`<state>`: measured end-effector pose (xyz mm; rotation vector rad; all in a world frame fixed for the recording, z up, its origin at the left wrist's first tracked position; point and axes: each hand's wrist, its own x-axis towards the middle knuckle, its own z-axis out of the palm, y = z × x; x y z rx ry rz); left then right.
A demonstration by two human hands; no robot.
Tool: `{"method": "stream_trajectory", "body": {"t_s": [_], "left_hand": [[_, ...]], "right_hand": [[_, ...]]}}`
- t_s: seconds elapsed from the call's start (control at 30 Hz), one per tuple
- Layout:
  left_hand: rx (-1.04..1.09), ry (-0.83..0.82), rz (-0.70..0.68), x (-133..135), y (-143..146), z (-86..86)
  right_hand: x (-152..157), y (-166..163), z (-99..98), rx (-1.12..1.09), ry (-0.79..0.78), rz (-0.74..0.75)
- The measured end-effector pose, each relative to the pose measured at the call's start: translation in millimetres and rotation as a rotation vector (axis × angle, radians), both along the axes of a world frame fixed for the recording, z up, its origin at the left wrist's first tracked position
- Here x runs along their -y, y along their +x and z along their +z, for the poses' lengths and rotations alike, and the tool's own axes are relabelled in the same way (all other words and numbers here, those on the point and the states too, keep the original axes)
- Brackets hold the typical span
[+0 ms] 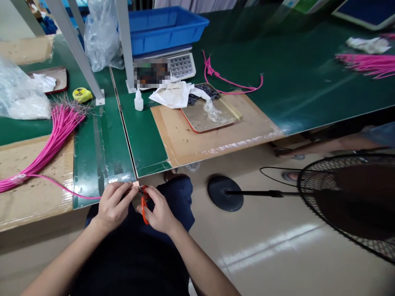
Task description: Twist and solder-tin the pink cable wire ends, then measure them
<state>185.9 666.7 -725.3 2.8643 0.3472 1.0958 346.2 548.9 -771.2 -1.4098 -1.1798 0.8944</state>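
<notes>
1 pink cord [83, 197] runs over the near edge of the counter [145, 148] into the left hand [115, 206], whose fingers are closed on it. Just beside, the right hand [161, 210] grips orange-handled scissors [144, 211]; the blades sit at the left fingertips, too small to tell whether they touch the cord. To the left, a bundle of pink cords [52, 144] lies over cardboard [37, 201]. Farther out stand 1 small white bottle [138, 101] and 1 blue bin [166, 35].
</notes>
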Motion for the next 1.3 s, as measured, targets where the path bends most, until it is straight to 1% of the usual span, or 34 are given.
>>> {"method": "stream_trajectory", "body": {"t_s": [0.3,0.63,1.03,1.3], "left_hand": [[-0.011,0.022,0.008,0.6,3.2,7.9],[-0.007,0.030,0.011,0.7,2.9,6.0],[-0.005,0.011,0.016,0.7,1.5,2.0],[-0.017,0.003,0.021,0.3,2.1,6.0]], "right_hand": [[0.4,-1.9,1.7,-0.037,-0.034,-0.038],[0.4,-3.3,1.0,-0.088,-0.060,-0.037],[0.0,-3.0,1.3,-0.039,-0.056,-0.072],[0.2,-2.6,-3.1,-0.004,-0.028,-0.095]]}}
